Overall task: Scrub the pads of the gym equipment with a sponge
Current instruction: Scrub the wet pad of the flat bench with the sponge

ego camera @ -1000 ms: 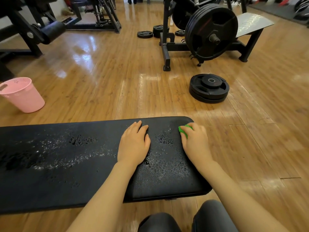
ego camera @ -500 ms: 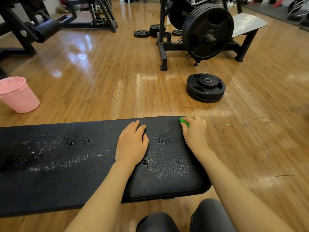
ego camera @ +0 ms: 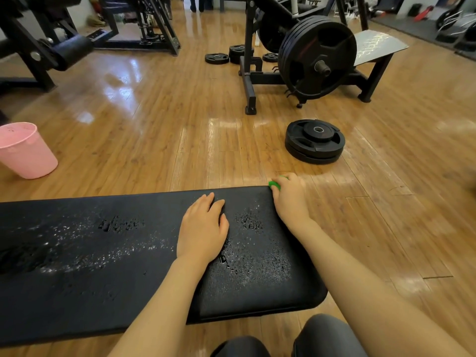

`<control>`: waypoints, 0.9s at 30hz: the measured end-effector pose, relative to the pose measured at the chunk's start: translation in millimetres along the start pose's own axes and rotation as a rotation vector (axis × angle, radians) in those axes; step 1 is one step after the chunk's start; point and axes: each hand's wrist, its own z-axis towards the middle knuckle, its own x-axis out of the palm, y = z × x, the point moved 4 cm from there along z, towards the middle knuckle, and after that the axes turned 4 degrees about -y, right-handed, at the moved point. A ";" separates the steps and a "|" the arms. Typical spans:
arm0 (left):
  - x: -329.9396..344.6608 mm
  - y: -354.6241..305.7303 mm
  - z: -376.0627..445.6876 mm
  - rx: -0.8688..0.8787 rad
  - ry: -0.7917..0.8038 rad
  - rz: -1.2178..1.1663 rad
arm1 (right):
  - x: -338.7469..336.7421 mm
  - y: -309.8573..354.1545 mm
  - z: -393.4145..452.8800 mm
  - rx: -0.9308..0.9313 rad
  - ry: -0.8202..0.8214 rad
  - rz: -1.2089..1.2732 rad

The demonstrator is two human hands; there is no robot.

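A long black bench pad (ego camera: 85, 266) lies across the lower view, its surface wet with soap foam and droplets. My left hand (ego camera: 203, 229) rests flat on the pad, fingers straight, holding nothing. My right hand (ego camera: 289, 199) grips a green sponge (ego camera: 274, 185) and holds it against the pad's far right corner. Only a small green edge of the sponge shows past my fingers.
A pink plastic bucket (ego camera: 25, 150) stands on the wooden floor at the left. Stacked weight plates (ego camera: 314, 140) lie on the floor beyond the pad's right end. A loaded plate machine (ego camera: 318, 56) and other black gym frames (ego camera: 46, 47) stand farther back. My knees show at the bottom.
My right hand has slid the sponge away from me, from the pad's top surface to its far right corner. The left hand has stayed flat in place.
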 end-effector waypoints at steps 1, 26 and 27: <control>-0.1 -0.1 0.0 -0.001 0.000 0.000 | -0.5 0.6 -2.2 0.000 -0.004 0.001; 0.3 0.5 0.7 -0.012 0.002 -0.018 | 2.4 24.3 -27.3 -0.042 -0.043 -0.105; 0.4 0.3 0.7 -0.011 0.002 -0.019 | -0.9 23.4 -34.8 -0.051 -0.047 -0.097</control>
